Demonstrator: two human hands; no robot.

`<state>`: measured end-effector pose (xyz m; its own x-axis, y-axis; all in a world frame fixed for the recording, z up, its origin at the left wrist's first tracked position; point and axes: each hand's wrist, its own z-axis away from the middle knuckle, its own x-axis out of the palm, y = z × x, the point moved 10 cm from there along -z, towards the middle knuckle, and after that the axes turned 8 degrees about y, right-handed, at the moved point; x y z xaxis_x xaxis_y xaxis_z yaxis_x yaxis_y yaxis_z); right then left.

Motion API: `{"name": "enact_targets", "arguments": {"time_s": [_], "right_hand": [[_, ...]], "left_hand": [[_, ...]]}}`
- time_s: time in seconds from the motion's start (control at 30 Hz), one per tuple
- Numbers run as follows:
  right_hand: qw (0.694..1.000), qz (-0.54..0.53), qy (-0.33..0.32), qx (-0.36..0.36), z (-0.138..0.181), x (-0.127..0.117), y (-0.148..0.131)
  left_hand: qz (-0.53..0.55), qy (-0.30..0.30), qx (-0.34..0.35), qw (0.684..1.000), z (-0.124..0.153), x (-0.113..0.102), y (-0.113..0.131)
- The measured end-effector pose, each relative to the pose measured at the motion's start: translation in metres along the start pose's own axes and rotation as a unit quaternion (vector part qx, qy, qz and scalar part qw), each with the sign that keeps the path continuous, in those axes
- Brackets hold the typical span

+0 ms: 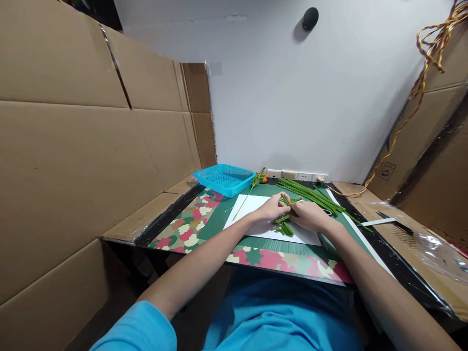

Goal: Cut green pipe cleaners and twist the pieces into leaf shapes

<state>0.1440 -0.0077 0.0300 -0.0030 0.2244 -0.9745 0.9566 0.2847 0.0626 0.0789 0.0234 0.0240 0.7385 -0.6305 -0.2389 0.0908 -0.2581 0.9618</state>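
Observation:
My left hand (274, 208) and my right hand (307, 215) meet over a white sheet of paper (252, 233). Both have their fingers closed on a green pipe cleaner (284, 199), which looks bent; the fingertips hide part of it. Just below the hands, a few short folded green pieces (285, 229) lie on the paper. Beyond my right hand rests a bundle of long straight green pipe cleaners (310, 194). A finished-looking green stem (244, 202) with an orange flower head (264, 178) lies to the left, past the paper.
A blue plastic basket (224, 180) stands at the table's back left. Along the wall runs a power strip (288, 175). To the right lie a white strip (382, 222), a black pointed tool (402, 226) and clear plastic packaging (438, 251). Cardboard walls (153, 146) flank the table.

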Motion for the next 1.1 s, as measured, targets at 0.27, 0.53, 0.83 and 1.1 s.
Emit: {"name": "enact_targets", "arguments": {"time_s": [0.27, 0.53, 0.83, 1.1], "right_hand": [[1.0, -0.001, 0.013, -0.01, -0.0003, 0.0, -0.0002], [1.0, 0.0, 0.016, -0.011, -0.0008, 0.0006, 0.0], [1.0, 0.002, 0.011, -0.012, -0.0008, 0.001, -0.0001], [1.0, 0.005, 0.008, -0.012, -0.0013, 0.0025, 0.0007]], "left_hand": [[0.0, -0.005, 0.006, 1.0, 0.0001, 0.0013, 0.0007], [-0.015, -0.004, 0.007, 1.0, 0.0001, 0.0004, 0.001], [-0.02, -0.015, 0.009, 1.0, 0.0007, 0.002, -0.0009], [-0.019, -0.02, 0.013, 1.0, 0.0005, 0.0026, -0.0011]]}}
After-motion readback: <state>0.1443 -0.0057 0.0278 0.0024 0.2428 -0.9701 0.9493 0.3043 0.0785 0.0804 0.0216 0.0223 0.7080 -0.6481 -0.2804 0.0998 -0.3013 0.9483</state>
